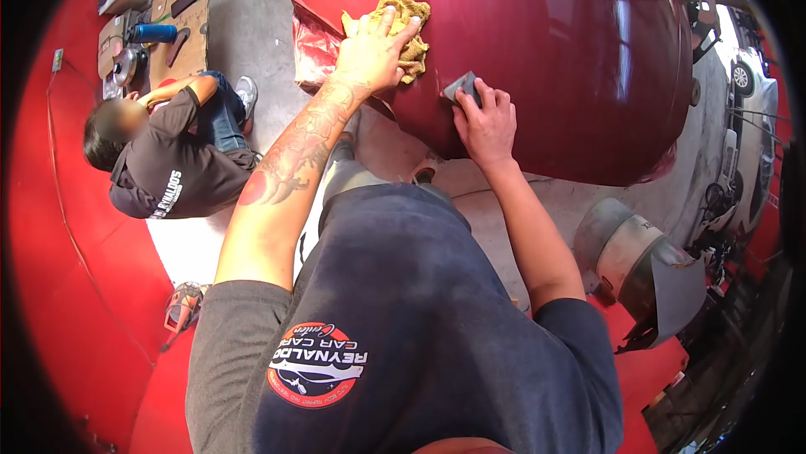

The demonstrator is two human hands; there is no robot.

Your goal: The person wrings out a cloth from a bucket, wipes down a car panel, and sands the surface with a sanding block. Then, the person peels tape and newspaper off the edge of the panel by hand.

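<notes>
A large dark red glossy car panel (554, 51) fills the upper middle of the view. My left hand (369, 55) lies with fingers spread on a crumpled yellow cloth (413, 60), pressing it against the panel near its left edge. To the right, my right hand (489, 122) has its fingers wrapped round a small grey block (462, 89), which touches the panel's surface near the lower edge. Red plastic film (317, 47) hangs at the panel's left corner.
A person in a dark shirt (180, 156) sits at the left, beside cardboard (197, 22) with a blue bottle (153, 33) and a phone (185, 1). A grey metal drum (625, 253) stands at the right. Cars (756, 135) are at the far right.
</notes>
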